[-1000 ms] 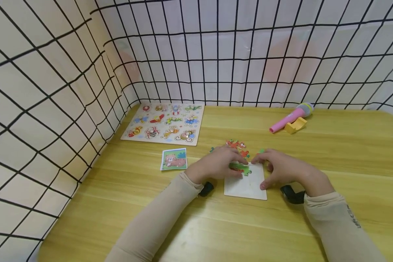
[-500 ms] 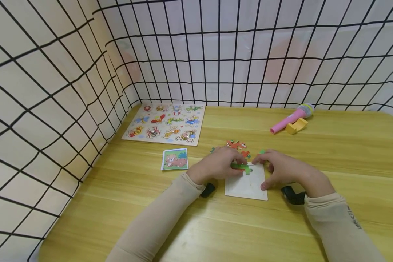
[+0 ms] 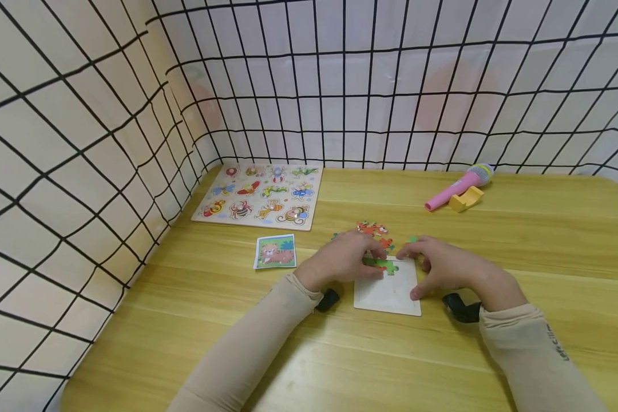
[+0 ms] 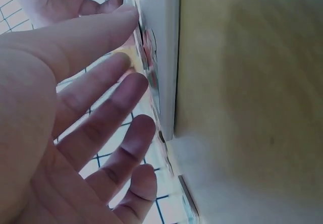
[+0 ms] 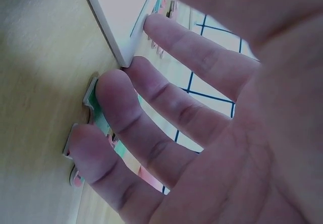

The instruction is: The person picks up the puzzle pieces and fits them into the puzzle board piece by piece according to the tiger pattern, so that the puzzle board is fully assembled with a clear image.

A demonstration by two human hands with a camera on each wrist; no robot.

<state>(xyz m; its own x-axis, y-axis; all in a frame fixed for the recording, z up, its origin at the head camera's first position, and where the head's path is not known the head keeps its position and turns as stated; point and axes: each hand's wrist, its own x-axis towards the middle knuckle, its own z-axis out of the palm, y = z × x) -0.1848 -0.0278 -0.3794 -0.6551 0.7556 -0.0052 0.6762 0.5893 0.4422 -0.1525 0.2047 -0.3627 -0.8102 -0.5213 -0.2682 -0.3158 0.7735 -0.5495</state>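
Observation:
A white puzzle board (image 3: 388, 297) lies flat on the wooden table, with joined green-and-red puzzle pieces (image 3: 389, 267) along its far side. My left hand (image 3: 343, 257) arches over the board's left part, thumb and index finger on either side of these pieces. In the left wrist view its fingers (image 4: 128, 98) are spread and relaxed, the thumb tip close to the board. My right hand (image 3: 448, 264) rests at the board's right side, index fingertip at the far corner and thumb at the right edge. Its other fingers (image 5: 118, 98) hang loosely near the corner.
Loose red and green puzzle pieces (image 3: 373, 228) lie just beyond the board. A picture card of a tiger (image 3: 275, 251) and an insect peg puzzle (image 3: 260, 194) lie left. Back right are a pink toy microphone (image 3: 458, 187) and a yellow stand (image 3: 466, 198). Black netting (image 3: 340, 103) encloses the table.
The left thumb and fingers shift very slightly over the puzzle pieces. The right hand stays at the board's edge, and the view shifts a little.

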